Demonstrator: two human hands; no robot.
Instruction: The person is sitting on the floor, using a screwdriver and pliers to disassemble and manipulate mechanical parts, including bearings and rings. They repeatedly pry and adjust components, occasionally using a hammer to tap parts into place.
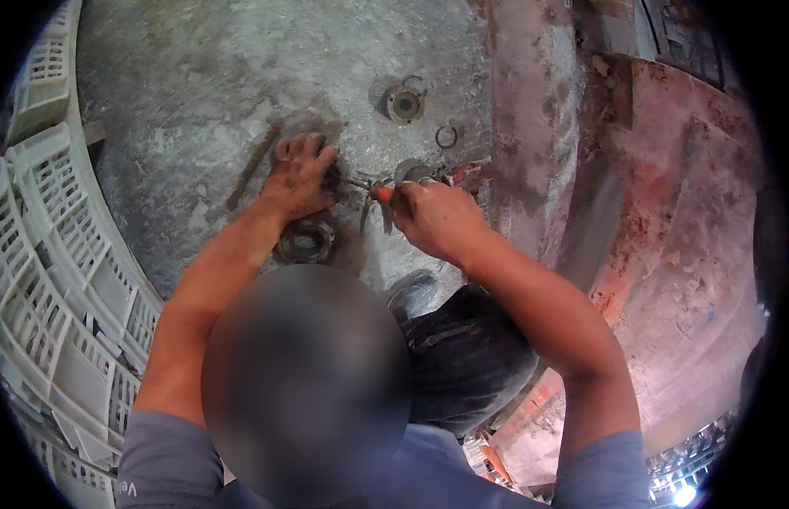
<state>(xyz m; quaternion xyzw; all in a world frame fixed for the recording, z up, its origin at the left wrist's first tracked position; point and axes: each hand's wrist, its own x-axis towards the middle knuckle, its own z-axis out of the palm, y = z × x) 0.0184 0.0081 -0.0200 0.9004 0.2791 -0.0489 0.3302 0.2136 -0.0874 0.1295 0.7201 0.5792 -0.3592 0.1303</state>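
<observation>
My left hand (299, 180) is closed around a dark, greasy round metal part (331, 180) on the grey floor, its fingers partly hiding it. In my right hand (441, 219) are pliers with an orange grip (383, 195); their thin metal tips point left and reach the round part's edge. Just below my left wrist lies a dark, thick metal ring (306, 241). Farther off sits a round flanged part with a centre hole (404, 104). A thin open ring (446, 137) rests to the right of it.
A rusty flat bar (253, 166) lies left of my left hand. Pale plastic crates (72, 229) line the left side. At the right rises a worn, reddish, dirt-streaked surface (657, 254). A dark-clothed leg (471, 360) is below my right forearm.
</observation>
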